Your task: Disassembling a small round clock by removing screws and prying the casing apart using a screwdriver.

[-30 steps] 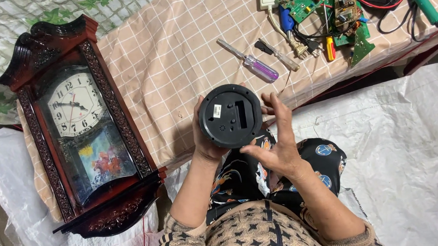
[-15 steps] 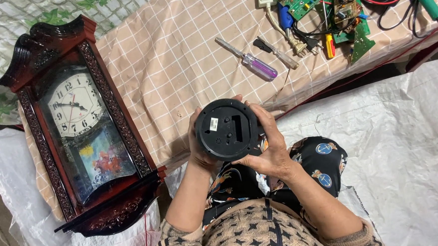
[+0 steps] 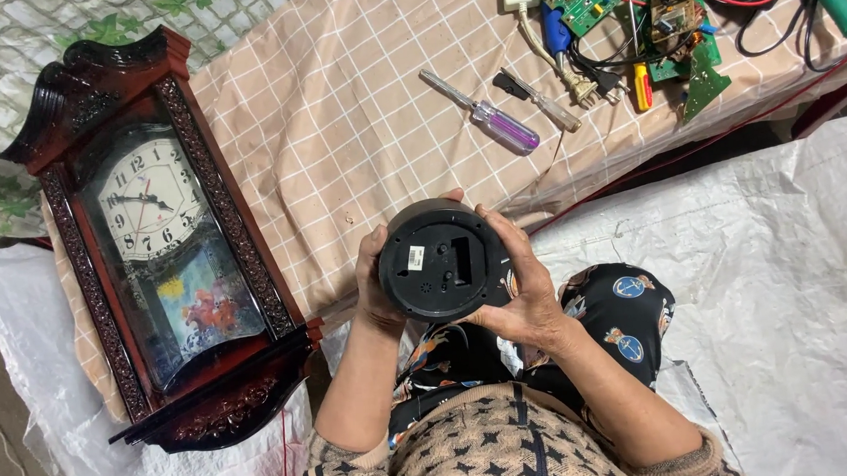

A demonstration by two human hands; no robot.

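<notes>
While held between both hands above the lap, back side up:
Round black clock [image 3: 441, 260]: near frame centre, just off the near edge of the checked cloth [image 3: 339, 107]; flat back plate showing a small white label and a rectangular recess.
Left hand [image 3: 376, 287]: at 9 o'clock of the round clock, curled closed around its rim, fingers hidden behind the case, thumb side against the edge.
Right hand [image 3: 523, 291]: at 3 to 5 o'clock of the round clock, wrapped around the rim, fingertips reaching up past 1 o'clock, palm under the lower right edge; closed on the case.
Wooden wall clock [image 3: 158, 237]: well apart at 9 o'clock, lying face up, dark red carved frame, white dial above a painted glass panel.
Purple-handled screwdriver [image 3: 490, 119]: at 12 o'clock, lying on the cloth, apart from both hands.
Second tool with pale handle [image 3: 544, 101]: just beside the screwdriver, toward 1 o'clock.
Green circuit boards [image 3: 624, 5]: at 1 o'clock, far edge, tangled with wires.
White plastic sheet [image 3: 772, 249]: at 3 o'clock, spread over the floor.
Patterned clothing [image 3: 601, 316]: at 5 o'clock, under the right forearm.
</notes>
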